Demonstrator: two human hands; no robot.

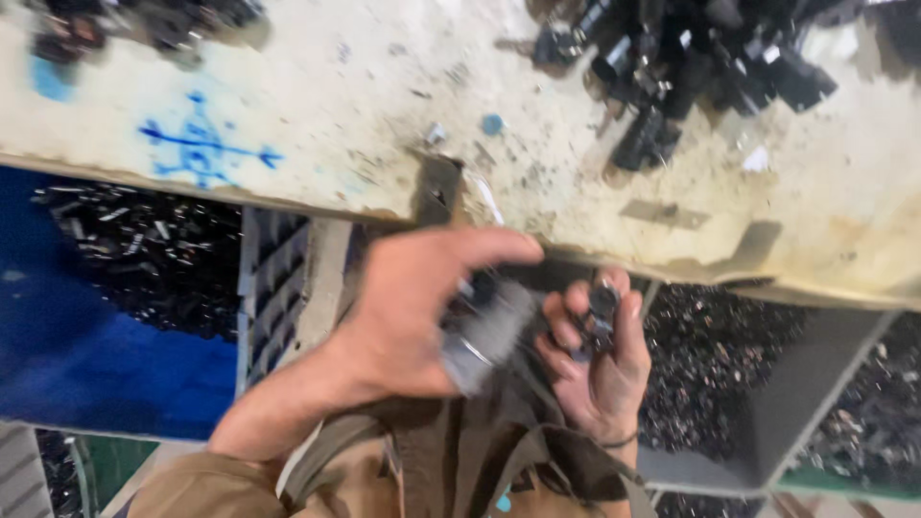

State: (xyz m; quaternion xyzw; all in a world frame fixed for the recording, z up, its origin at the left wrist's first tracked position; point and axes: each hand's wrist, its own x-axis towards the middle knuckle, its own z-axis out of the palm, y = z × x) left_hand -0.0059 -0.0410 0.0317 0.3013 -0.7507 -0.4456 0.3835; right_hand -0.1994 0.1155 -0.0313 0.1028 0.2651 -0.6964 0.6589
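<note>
Pinching small dark part, right hand grip closed.

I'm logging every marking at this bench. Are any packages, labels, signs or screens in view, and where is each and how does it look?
No packages, labels or screens show.
Blue spray-painted mark: on the worn cream tabletop, upper left; crossed lines with dots.
Blue paint patch: tabletop's far left; small smear.
The left hand and right hand hold blurred dark parts below the table edge; nothing printed shows on them.

Even, cool light on the pale workbench — soft shadows under the black parts; strong motion blur smears the left hand — edges everywhere soft.
</note>
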